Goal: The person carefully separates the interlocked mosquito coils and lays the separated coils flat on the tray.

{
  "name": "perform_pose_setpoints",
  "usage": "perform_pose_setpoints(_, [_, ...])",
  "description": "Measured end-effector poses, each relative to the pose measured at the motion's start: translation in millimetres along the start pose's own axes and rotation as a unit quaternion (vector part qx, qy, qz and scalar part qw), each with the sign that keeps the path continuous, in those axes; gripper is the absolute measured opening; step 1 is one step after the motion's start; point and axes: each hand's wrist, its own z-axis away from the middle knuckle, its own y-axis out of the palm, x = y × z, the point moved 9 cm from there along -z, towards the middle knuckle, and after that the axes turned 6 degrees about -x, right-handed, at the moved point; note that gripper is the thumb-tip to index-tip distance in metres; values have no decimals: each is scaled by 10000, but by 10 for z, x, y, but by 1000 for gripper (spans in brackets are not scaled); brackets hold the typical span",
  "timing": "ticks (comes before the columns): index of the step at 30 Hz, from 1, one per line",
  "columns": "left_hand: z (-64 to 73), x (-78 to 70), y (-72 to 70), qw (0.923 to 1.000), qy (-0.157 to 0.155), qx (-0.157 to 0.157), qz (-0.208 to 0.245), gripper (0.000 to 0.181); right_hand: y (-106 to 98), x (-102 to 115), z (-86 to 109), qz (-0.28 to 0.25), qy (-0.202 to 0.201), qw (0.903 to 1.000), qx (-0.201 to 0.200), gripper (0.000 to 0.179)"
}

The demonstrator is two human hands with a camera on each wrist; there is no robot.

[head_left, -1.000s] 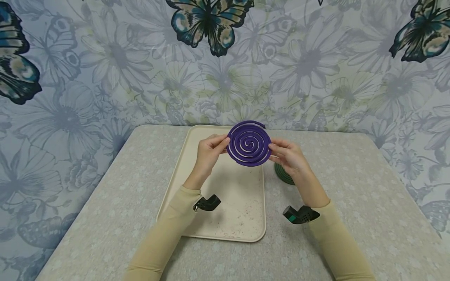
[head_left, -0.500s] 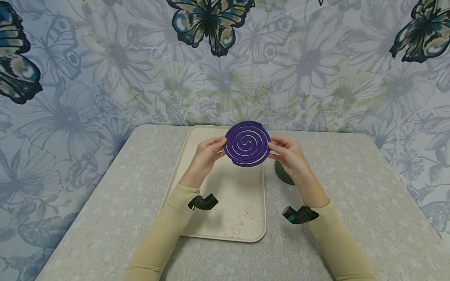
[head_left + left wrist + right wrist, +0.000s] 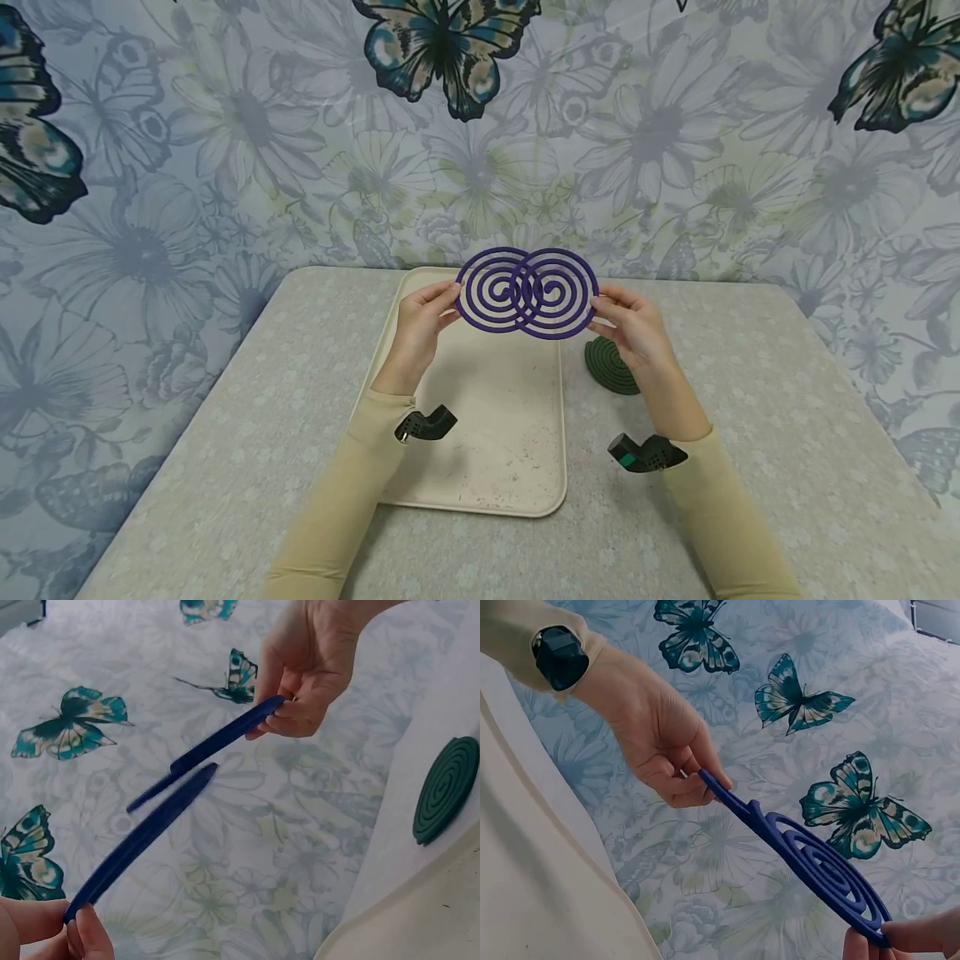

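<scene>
Two purple mosquito coils are held up over the far part of the tray, facing the head camera. The left coil point(image 3: 504, 292) and the right coil point(image 3: 553, 291) partly overlap, with gaps showing between their spiral turns. My left hand point(image 3: 415, 337) pinches the left coil's outer edge between thumb and fingers. At the opposite side, my right hand point(image 3: 643, 335) pinches the right coil by its rim. Seen edge-on in the left wrist view, the left-hand coil point(image 3: 139, 844) and the right-hand coil point(image 3: 229, 735) slant at slightly different angles.
A cream tray point(image 3: 495, 417) with small dark crumbs lies below the hands on the patterned tabletop point(image 3: 750, 375). Beside its right edge rests a green mosquito coil point(image 3: 611, 367), partly covered by the right hand. A butterfly-print wall point(image 3: 660, 167) stands behind the table.
The single nested purple disc has come apart into two overlapping coils. My left hand has moved left and slightly up, the right hand a little right, each taking one coil along.
</scene>
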Motion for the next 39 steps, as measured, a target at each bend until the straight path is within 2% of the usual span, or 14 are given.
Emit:
perform_pose_setpoints(4, [-18,-12,-6,10000,-5,11,-2,15,45,30,22,1,-101,9997,221,14])
perform_pose_setpoints(13, [-142,68,-141,9986,-205,-480,-106,28,-7,-57,-58,94,216,9997,-31,19])
perform_pose_setpoints(20, [-250,171,-276,9970,-338,-670,-212,31,-35,-106,-84,196,272,9993,-168,20])
perform_pose_setpoints(27, [-469,396,-464,9946,-116,-798,-658,32,-32,-156,-107,278,276,9991,-180,20])
perform_pose_setpoints(32, [-608,605,-621,9927,-43,-1034,-612,29,-38,-197,-117,357,297,9987,-218,18])
perform_pose_setpoints(35, [-664,713,-721,9911,-103,-1215,-528,29,-39,-226,-129,420,322,9982,-277,15])
perform_pose_setpoints(39, [-713,791,-873,9865,-119,-1540,-538,30,-30,-271,-157,504,377,9974,-346,13])
